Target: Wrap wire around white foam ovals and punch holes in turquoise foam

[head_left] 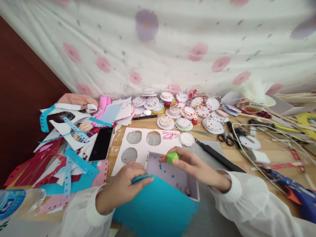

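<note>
My left hand (128,184) pinches the top edge of a blue sheet of paper (158,207), which hangs toward me with its lower end smeared by motion. Between the thumb and fingers of my right hand (191,164) is a small bright green hole punch (172,158), held apart from the sheet. Below both hands stands a shallow pale lilac box (197,187), partly covered by the sheet. Several tiny blue paper dots (165,171) lie inside it, with a few small round pieces near its right corner.
A white card with round cutouts (118,161) lies behind the box. Paper scraps (81,161) and a phone (101,144) are at left. Decorated paper discs (184,123) line the back. Scissors (225,139), a black pen-like tool (217,154), a white cable and a blue glue gun (293,191) lie right.
</note>
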The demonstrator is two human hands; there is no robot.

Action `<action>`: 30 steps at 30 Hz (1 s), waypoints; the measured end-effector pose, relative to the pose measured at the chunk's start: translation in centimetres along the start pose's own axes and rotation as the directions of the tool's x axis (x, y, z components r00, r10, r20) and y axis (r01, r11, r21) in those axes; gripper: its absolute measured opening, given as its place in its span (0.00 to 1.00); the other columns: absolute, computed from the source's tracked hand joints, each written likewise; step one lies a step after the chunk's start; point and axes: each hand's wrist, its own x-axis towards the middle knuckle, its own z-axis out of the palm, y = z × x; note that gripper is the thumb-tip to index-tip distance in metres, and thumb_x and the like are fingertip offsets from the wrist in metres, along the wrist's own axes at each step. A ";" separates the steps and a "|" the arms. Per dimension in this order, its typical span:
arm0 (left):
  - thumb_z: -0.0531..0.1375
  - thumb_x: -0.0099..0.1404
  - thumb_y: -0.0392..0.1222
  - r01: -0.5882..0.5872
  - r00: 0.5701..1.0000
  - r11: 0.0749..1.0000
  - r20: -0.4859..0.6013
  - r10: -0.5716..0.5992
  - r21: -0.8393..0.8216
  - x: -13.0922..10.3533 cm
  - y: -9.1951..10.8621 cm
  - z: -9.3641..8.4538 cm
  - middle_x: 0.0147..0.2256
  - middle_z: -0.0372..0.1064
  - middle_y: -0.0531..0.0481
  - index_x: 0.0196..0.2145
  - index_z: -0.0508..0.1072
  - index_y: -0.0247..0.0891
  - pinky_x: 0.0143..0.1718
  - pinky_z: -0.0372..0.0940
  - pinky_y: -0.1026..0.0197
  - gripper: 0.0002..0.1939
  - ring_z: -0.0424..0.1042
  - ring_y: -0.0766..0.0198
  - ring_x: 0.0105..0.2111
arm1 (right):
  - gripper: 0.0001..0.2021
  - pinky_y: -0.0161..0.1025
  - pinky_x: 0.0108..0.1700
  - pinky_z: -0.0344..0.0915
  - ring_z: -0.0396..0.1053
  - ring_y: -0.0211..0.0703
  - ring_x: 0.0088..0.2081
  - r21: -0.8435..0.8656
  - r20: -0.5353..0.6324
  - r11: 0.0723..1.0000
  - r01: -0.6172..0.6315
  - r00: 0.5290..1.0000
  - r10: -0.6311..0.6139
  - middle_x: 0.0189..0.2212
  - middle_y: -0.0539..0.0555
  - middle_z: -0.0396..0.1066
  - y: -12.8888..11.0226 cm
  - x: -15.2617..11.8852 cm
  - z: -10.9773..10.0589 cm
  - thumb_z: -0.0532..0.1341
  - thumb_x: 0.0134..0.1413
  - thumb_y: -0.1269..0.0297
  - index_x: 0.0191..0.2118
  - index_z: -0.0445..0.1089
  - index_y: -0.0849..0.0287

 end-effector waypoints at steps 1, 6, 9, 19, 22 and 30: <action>0.55 0.67 0.45 0.041 0.999 0.999 0.001 -0.041 -0.021 -0.3 0.1 -0.1 0.24 0.67 0.53 0.21 0.67 0.37 0.35 0.61 0.64 0.17 0.68 0.65 0.29 | 0.13 0.45 0.53 0.62 0.68 0.45 0.49 0.016 -0.019 1.000 -0.004 1.000 0.004 0.44 0.58 0.72 -0.2 -0.4 0.0 0.55 0.61 0.54 0.43 0.66 0.58; 0.56 0.65 0.49 0.250 0.953 0.955 -0.134 -0.272 -0.160 -1.9 1.2 -0.1 0.29 0.73 0.50 0.26 0.73 0.38 0.37 0.63 0.62 0.15 0.71 0.61 0.34 | 0.17 0.46 0.53 0.63 0.67 0.46 0.51 0.011 -0.081 1.000 -0.008 0.997 0.009 0.53 0.60 0.67 -1.1 -3.6 -0.2 0.56 0.59 0.50 0.47 0.65 0.56; 0.59 0.61 0.50 0.351 0.865 0.891 -0.263 -0.427 -0.289 -2.6 1.7 0.5 0.33 0.75 0.50 0.30 0.75 0.38 0.37 0.65 0.60 0.13 0.72 0.57 0.36 | 0.18 0.47 0.53 0.64 0.64 0.50 0.55 0.014 -0.077 1.000 -0.012 0.997 0.013 0.59 0.60 0.60 -1.0 -5.7 0.3 0.57 0.56 0.47 0.46 0.65 0.54; 0.59 0.63 0.44 0.220 0.736 0.902 -0.544 -0.403 -0.371 -5.6 3.0 3.6 0.45 0.68 0.47 0.46 0.68 0.43 0.48 0.61 0.57 0.13 0.67 0.58 0.43 | 0.12 0.37 0.38 0.64 0.67 0.41 0.35 -0.535 -0.138 0.843 -0.060 0.990 -0.017 0.33 0.53 0.70 -1.3 -7.0 2.4 0.62 0.53 0.53 0.37 0.67 0.57; 0.60 0.61 0.43 0.132 0.827 0.932 -0.481 -0.292 -0.338 -5.7 5.3 3.2 0.39 0.67 0.49 0.43 0.67 0.43 0.44 0.64 0.59 0.12 0.68 0.61 0.39 | 0.13 0.34 0.34 0.61 0.66 0.38 0.31 -0.606 0.008 0.795 0.022 1.000 -0.022 0.30 0.51 0.69 -2.8 -6.5 3.1 0.63 0.52 0.54 0.35 0.66 0.58; 0.63 0.58 0.44 0.230 0.950 0.595 0.044 -0.309 -0.771 -2.4 7.7 5.6 0.31 0.64 0.54 0.36 0.59 0.40 0.32 0.66 0.62 0.15 0.68 0.67 0.31 | 0.22 0.36 0.34 0.60 0.66 0.42 0.34 -0.654 0.124 0.756 0.035 0.990 0.062 0.34 0.53 0.69 -3.4 -5.3 5.1 0.69 0.43 0.53 0.40 0.64 0.59</action>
